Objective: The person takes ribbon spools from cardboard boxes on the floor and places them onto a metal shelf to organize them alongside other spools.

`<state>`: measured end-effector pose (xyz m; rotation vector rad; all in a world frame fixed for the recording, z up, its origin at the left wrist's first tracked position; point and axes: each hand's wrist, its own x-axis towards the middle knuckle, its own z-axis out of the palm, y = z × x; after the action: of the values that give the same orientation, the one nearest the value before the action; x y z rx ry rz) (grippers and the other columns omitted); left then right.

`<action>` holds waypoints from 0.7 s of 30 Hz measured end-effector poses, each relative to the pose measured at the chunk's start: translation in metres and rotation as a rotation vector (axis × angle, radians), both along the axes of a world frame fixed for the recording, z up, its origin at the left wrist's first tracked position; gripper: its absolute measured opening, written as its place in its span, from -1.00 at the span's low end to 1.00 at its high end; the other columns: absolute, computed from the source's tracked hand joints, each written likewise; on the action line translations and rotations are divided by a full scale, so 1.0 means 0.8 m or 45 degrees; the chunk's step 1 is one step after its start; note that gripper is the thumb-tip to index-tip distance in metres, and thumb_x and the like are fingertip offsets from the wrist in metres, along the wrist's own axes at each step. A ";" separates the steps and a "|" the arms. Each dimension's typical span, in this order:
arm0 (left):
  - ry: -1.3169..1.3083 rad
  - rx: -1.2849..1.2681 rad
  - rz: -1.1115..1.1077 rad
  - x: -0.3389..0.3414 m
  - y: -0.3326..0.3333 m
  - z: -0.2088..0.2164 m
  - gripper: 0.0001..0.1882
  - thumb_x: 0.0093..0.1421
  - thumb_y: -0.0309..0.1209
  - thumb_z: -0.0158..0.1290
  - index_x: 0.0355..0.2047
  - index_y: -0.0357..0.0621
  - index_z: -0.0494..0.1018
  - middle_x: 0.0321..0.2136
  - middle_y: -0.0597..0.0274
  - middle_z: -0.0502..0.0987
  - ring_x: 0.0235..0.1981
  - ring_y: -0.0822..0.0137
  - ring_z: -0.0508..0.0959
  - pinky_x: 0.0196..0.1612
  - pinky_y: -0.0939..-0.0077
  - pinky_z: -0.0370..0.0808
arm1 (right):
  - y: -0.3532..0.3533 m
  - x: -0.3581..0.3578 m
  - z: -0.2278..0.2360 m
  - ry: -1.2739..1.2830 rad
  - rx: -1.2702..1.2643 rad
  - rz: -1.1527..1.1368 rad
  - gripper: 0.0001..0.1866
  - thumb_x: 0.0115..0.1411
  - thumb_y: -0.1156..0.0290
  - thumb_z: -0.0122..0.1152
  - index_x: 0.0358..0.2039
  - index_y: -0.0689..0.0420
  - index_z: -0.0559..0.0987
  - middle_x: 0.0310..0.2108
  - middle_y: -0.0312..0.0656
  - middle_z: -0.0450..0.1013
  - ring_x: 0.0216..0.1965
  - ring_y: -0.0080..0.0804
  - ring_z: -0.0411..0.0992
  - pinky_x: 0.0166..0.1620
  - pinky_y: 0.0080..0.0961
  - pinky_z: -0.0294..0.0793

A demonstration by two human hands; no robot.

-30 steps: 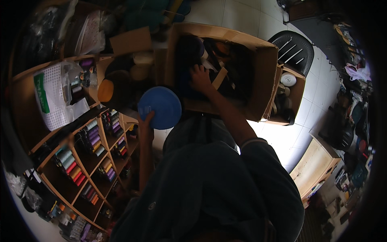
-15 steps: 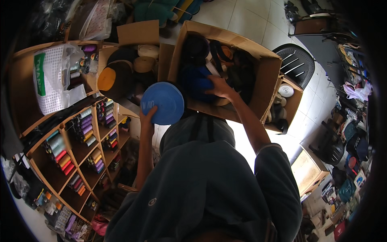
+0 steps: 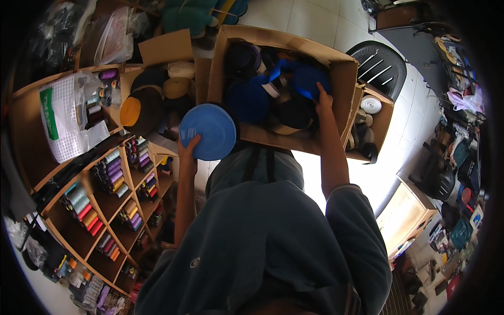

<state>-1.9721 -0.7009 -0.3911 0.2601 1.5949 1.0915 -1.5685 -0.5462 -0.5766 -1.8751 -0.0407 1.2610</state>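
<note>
My left hand grips the lower left edge of a light blue roll of webbing, its flat round side facing up, just outside the front left corner of a large cardboard box. Inside that box, toward its right side, my right hand is closed on the near edge of a dark blue roll of webbing. From this roll a loose blue strap end trails to the left. Another dark blue roll lies at the box's left, with a black roll near the front wall.
A smaller open box on the left holds black, beige and yellow-ended rolls. Shelves of colored thread spools stand at the left. Right of the large box are a box with a white roll and a black chair.
My right hand has moved right within the box, from the left dark blue roll's side to another dark blue roll, now raised with its strap end loose. My left hand still holds the light blue roll.
</note>
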 end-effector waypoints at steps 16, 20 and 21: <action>0.010 -0.029 0.213 0.008 -0.044 0.001 -0.29 -0.05 -0.36 0.23 0.10 -0.28 0.20 -0.06 0.05 0.38 -0.02 0.18 0.41 0.07 0.36 0.32 | -0.066 -0.192 -0.029 -0.204 -0.157 1.426 -0.19 -0.14 0.03 0.37 0.02 0.34 0.34 -0.02 0.13 0.36 0.07 -0.06 0.32 0.08 -0.23 0.30; 0.017 -0.041 0.249 0.007 -0.055 0.007 -0.29 -0.05 -0.35 0.24 0.10 -0.27 0.21 -0.06 0.06 0.38 -0.02 0.19 0.41 0.06 0.36 0.32 | -0.074 -0.217 -0.005 -0.611 -0.265 1.401 -0.10 -0.24 0.00 0.45 0.00 0.33 0.29 -0.01 0.14 0.30 0.05 0.05 0.28 0.05 -0.20 0.32; 0.026 -0.042 0.252 0.005 -0.055 0.009 -0.28 -0.05 -0.35 0.24 0.10 -0.27 0.21 -0.06 0.06 0.38 -0.02 0.19 0.41 0.06 0.36 0.32 | -0.080 -0.217 -0.006 -0.607 -0.222 1.397 -0.10 -0.25 0.01 0.45 0.00 0.30 0.27 0.00 0.12 0.28 0.05 0.08 0.25 0.04 -0.20 0.32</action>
<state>-1.9677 -0.7446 -0.3841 0.0923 1.6822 1.2152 -1.7418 -0.6101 -0.5811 -2.3405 -1.4058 1.4481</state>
